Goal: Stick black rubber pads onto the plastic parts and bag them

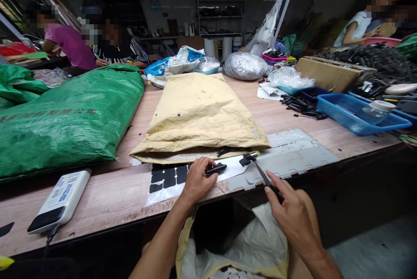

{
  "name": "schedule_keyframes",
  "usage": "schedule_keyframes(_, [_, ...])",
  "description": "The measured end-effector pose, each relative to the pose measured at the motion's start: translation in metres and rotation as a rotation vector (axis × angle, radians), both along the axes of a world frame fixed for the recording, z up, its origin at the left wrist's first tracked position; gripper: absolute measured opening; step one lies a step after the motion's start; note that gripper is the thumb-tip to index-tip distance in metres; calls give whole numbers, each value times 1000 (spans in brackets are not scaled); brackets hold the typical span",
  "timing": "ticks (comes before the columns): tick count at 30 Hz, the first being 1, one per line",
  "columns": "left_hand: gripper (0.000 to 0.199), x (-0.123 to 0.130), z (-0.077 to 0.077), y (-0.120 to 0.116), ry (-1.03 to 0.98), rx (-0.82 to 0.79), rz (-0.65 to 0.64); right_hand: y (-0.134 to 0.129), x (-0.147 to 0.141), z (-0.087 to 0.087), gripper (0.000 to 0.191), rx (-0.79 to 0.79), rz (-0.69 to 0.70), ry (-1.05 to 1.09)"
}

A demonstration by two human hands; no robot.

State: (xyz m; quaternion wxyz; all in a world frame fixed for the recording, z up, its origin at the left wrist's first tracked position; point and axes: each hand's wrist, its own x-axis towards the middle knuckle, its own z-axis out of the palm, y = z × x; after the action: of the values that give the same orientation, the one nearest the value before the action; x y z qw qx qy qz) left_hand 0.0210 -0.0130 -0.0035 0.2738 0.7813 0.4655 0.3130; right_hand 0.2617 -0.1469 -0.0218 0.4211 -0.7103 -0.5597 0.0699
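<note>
- At the centre of the frame, the left hand (200, 179) has its fingers curled narrowly around a slim, dark, tube-like piece (216, 169), above the worktop's near edge; whether the piece rests on the surface is hard to tell.
- Right of centre, the right hand (286, 203) has its fingers closed on the handle of a small hammer (261, 172), whose shiny metal head ends in a yellow-green tip, raised beside the piece.
- The step in hand looks like steadying the piece with the hammer ready; a careful next move calls for a firm left hold, with fingers clear of the head.
- Under the left hand lies a glossy white sheet (233, 168) bearing rounded black squares; to its right, a scuffed grey flat board (293, 151).
- Behind, a creased, papery tan sack (202, 114) lies on the wood-grained worktop (114, 201).
- At left bulges a shiny green sack (65, 118).
</note>
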Motion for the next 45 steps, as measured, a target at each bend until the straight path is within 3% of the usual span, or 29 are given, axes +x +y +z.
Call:
schedule_keyframes(3, [20,-1,0,0,-4,-10,1,-3,14,-2,45,-57,-89,-165])
schedule_keyframes(8, [20,-1,1,0,-19,-38,-1,-4,19,-5,47,-115,-90,-322])
schedule_keyframes(26, [16,-3,4,0,-15,-41,-28,-5,15,-2,47,-146,-116,-419])
schedule_keyframes(29, [16,-4,12,-13,-18,-49,-109,-5,14,-1,46,-147,-141,-398])
schedule_keyframes(34, [12,-1,22,-66,107,-180,-431,-6,14,-4,47,-160,-124,-329])
schedule_keyframes(37, [12,4,4,-94,244,-247,-451,-6,15,-7,49,-176,-112,-290])
schedule_keyframes(42, [16,4,-48,-110,489,-347,-319,-6,14,-7,48,-187,-82,-226])
schedule_keyframes(45, [21,3,-51,-109,576,-383,-358,-6,13,-5,48,-180,-89,-218])
